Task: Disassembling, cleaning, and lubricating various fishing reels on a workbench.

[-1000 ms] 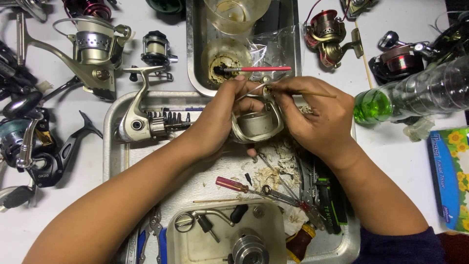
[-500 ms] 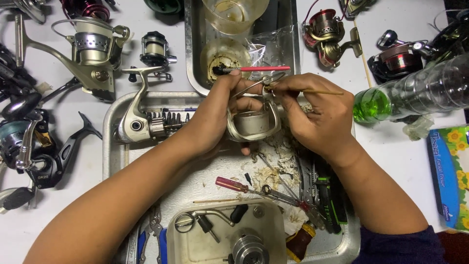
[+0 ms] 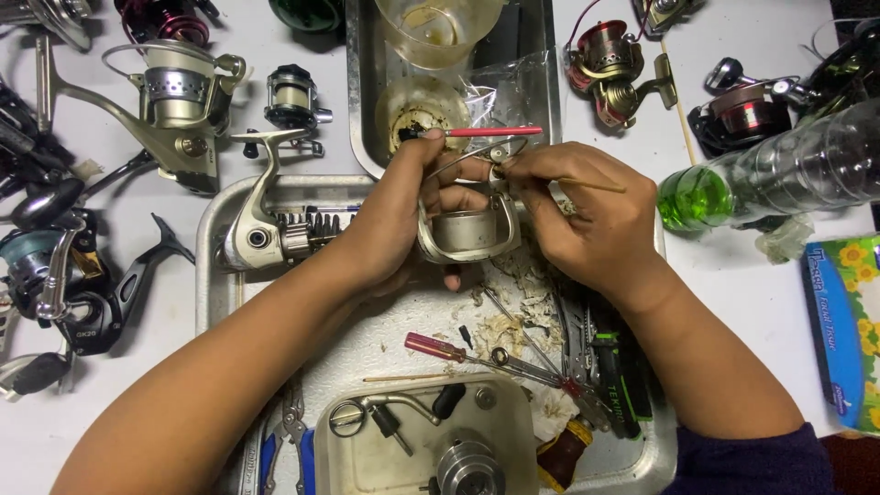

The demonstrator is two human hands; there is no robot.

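A white counter (image 3: 752,293) is seen from above, crowded with fishing-reel parts. Well to the left of the hands, a black spinning reel (image 3: 64,284) is laid on its side, and above it a pale gold spinning reel with a wire bail (image 3: 174,101) is set on the counter. Just beside the left forearm, a silver reel body with an exposed ribbed shaft (image 3: 275,234) is rested at the left rim of a shallow metal tray (image 3: 213,266), over which both hands are held.

The left hand (image 3: 390,225) is closed around a silver metal reel rotor with a thin wire bail (image 3: 467,234), which is gripped from its left side and kept above the middle of the tray; a red-handled small brush (image 3: 490,132) is also pinched between the thumb and forefinger of that hand. The right hand (image 3: 596,220) is touching the rotor's upper right edge, and a thin wooden stick (image 3: 591,186) is clamped between its fingers, its tip hidden at the rotor. The two hands are brought close together, meeting on the rotor.

Behind the hands, a second deep metal tray (image 3: 541,82) is placed, with clear plastic cups inside. Below the hands, a red-handled screwdriver (image 3: 458,351) is laid on the grease-smeared tray floor among wadded tissue. To the right of the right hand, a clear plastic bottle with green liquid (image 3: 761,174) is laid on its side, and red reels (image 3: 610,60) are scattered beyond it. At the far right edge, a blue tissue box printed with yellow flowers (image 3: 848,330) is seen.
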